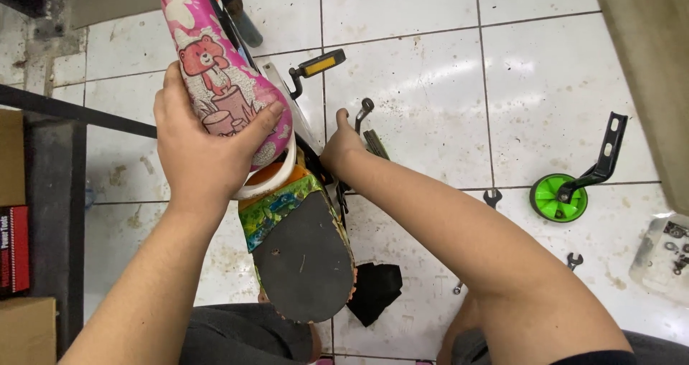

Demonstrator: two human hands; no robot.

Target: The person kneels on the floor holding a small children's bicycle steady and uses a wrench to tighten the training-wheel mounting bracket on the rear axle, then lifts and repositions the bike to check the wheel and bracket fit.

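The left hand point(204, 139) wraps around the pink bicycle frame point(219, 63) (the part printed with a cartoon bear), its fingers point(269, 117) curled over the tube and the thumb pressed along the near side, gripping it just above the white ring point(269, 182) where the frame meets the seat. The bicycle saddle point(305, 261), dark and scuffed with a colourful patterned edge, lies directly under that hand and points toward the person's lap. The right hand point(343, 146) reaches in behind the frame and closes on a metal wrench point(364, 114), whose head sticks up above the knuckles. A black pedal with a yellow reflector point(316, 65) juts out just beyond the two hands. All of this sits over the white tiled floor point(430, 71), which is stained and dusty. Toward the right edge of the floor lies a green training wheel point(560, 196) on a black bracket, with small spanners point(492, 196) near it, and a piece of black cloth point(377, 286) lies beside the saddle
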